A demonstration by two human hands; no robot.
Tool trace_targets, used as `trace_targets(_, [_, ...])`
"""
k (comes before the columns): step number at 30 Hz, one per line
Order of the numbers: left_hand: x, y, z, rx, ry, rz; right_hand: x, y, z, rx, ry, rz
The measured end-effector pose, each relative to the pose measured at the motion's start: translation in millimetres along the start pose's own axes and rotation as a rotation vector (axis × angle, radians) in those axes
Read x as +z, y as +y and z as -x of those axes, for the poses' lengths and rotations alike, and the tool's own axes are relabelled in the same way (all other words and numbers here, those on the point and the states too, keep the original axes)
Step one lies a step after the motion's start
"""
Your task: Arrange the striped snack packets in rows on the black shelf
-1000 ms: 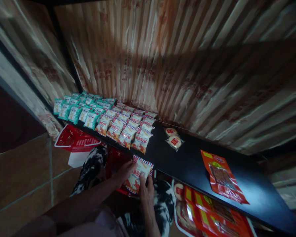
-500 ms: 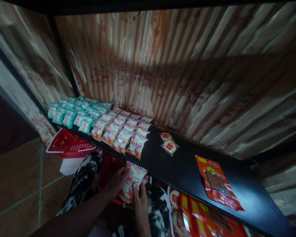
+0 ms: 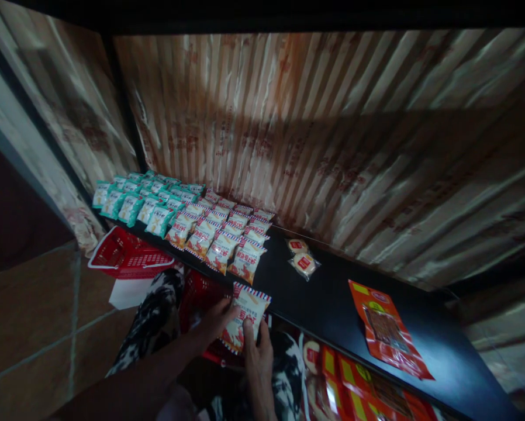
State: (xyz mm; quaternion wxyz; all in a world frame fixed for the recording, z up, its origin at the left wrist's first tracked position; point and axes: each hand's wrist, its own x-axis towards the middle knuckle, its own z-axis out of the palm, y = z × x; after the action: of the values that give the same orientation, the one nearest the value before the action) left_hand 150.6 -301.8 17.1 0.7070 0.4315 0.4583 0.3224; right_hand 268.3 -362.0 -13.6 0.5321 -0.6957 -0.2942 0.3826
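A white and orange snack bag (image 3: 250, 304) with a striped top edge is held between my two hands, just off the shelf's front edge. My left hand (image 3: 218, 318) grips its left side, and my right hand (image 3: 258, 351) grips the lower right, thumb on the front. Rows of matching snack bags (image 3: 247, 260) stand on the black shelf (image 3: 328, 304), beside rows of teal and white bags (image 3: 159, 221) at the left. Further right on the shelf lie two round wrapped items (image 3: 304, 263) and an orange-red packet (image 3: 387, 330).
Red baskets sit below the shelf, one at the left (image 3: 131, 257) and one under my hands (image 3: 196, 298). More orange packets (image 3: 354, 380) lie in a container at lower right. A pleated curtain (image 3: 254, 117) hangs behind the shelf.
The held bag has moved slightly up and right, closer to the shelf's front row, with both hands still on it. The whole view has shifted a little.
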Motion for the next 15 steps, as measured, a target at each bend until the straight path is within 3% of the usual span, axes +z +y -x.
trace_targets(7, [7.8,-3,6,0.036,-0.039,0.045,-7,-9,3,0.007,0.035,0.011])
trace_targets(15, [2.5,5,8,0.004,0.031,0.055,-4,-16,9,0.050,-0.030,-0.084])
